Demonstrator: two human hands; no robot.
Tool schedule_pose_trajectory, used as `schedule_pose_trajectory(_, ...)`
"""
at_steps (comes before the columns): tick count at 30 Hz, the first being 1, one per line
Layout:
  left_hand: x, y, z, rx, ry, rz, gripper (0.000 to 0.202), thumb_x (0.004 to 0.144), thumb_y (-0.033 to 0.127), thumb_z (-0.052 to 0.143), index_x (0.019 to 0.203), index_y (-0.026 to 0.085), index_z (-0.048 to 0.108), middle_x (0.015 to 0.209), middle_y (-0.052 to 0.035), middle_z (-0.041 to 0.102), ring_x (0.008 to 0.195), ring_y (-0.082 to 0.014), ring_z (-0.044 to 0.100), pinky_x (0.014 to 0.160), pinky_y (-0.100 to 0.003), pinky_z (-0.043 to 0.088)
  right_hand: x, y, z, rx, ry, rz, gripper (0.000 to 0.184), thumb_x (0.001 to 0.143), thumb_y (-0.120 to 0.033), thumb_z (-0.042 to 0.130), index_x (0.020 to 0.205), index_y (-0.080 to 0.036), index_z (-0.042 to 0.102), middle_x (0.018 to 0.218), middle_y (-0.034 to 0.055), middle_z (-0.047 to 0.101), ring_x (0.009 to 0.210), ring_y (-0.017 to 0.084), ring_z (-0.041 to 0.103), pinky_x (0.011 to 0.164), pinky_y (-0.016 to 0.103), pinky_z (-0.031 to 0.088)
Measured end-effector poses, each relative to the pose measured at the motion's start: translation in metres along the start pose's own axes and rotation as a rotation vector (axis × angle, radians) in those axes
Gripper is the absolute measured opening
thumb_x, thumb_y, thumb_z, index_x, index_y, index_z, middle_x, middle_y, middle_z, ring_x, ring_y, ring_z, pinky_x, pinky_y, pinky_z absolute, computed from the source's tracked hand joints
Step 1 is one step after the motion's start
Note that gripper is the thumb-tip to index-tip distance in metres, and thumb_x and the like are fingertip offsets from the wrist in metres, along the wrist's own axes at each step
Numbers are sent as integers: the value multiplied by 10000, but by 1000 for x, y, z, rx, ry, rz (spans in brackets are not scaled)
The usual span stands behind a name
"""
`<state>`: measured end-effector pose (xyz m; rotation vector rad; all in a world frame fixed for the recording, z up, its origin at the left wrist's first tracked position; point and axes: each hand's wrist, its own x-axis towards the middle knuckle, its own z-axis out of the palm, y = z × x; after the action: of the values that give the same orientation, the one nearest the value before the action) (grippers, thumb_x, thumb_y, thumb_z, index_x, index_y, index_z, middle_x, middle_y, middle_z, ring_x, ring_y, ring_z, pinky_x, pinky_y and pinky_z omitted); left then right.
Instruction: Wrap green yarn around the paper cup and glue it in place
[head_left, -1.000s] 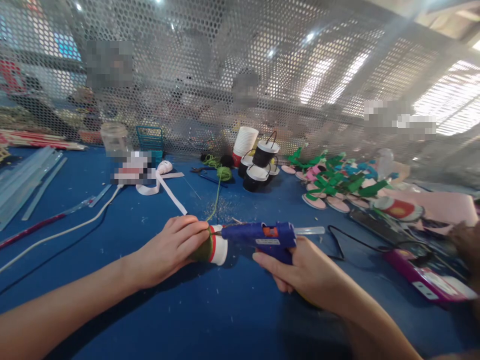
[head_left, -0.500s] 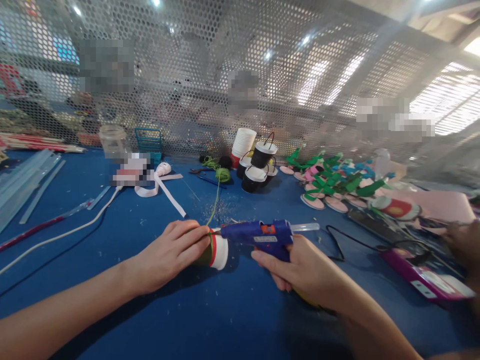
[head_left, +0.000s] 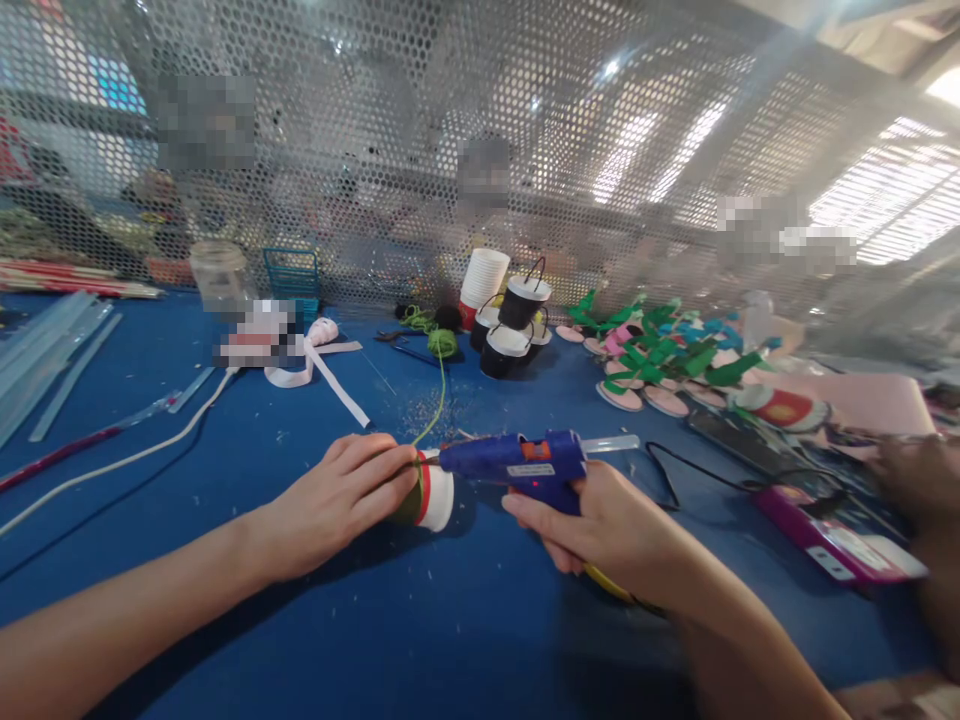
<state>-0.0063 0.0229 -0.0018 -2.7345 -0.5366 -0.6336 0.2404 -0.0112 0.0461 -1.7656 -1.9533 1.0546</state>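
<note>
My left hand (head_left: pixel 349 500) is closed round a paper cup (head_left: pixel 437 500) lying on its side, its white rim end facing right. Green yarn is wrapped on the cup beside a red band. From there a strand of yarn (head_left: pixel 441 393) runs back to a small green ball (head_left: pixel 442 344). My right hand (head_left: pixel 581 525) grips a blue hot glue gun (head_left: pixel 525 465), with a clear glue stick poking out of its back. The gun's nozzle is at the cup by my left fingertips; whether it touches is hard to see.
Black-wrapped little buckets (head_left: pixel 505 350) and stacked white cups (head_left: pixel 487 275) stand at the back. Green paper plants on pink discs (head_left: pixel 664 400) crowd the right, near a purple power strip (head_left: pixel 832 535) and another person's hand (head_left: pixel 911 480). Ribbon (head_left: pixel 337 385) and clear sticks (head_left: pixel 56 350) lie left.
The whole view has shifted slightly. Both hands keep nearly the same hold, and the glue gun's nozzle stays by the cup. A red light spot now shows on the gun.
</note>
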Motion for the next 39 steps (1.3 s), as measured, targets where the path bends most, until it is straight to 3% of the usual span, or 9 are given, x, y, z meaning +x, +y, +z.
schedule_pose_trajectory(17, -1, 0, 0, -35, -4, -35, 291, 850, 69, 364, 1131, 84, 435, 1139, -135, 531, 1077, -238, 386, 841, -356, 345, -9, -7, -3, -67, 16, 25, 368, 733, -447, 488, 469, -193, 450, 356, -27, 469, 335, 80, 416, 379, 192, 350)
schedule_pose_trajectory(23, 0, 0, 2, -63, -9, -68, 312, 817, 65, 420, 1128, 85, 424, 1135, -131, 526, 1069, -241, 386, 852, -354, 337, -14, -10, -5, -134, 29, 89, 357, 696, -454, 530, 459, -203, 440, 310, -54, 386, 301, 74, 359, 350, 202, 313)
schedule_pose_trajectory(34, 1, 1, 1, -60, -3, -83, 284, 825, 70, 404, 1108, 94, 420, 1124, -126, 527, 1053, -241, 389, 825, -352, 348, -16, -13, -4, -124, 44, 154, 312, 665, -415, 570, 477, -216, 420, 315, -55, 390, 304, 80, 368, 357, 210, 325)
schedule_pose_trajectory(39, 0, 0, 2, -61, -19, -86, 303, 820, 78, 418, 1123, 97, 413, 1140, -124, 519, 1062, -239, 387, 848, -354, 343, -16, -13, -4, -106, 51, 79, 300, 692, -413, 540, 496, -215, 427, 314, -65, 368, 300, 73, 342, 345, 207, 314)
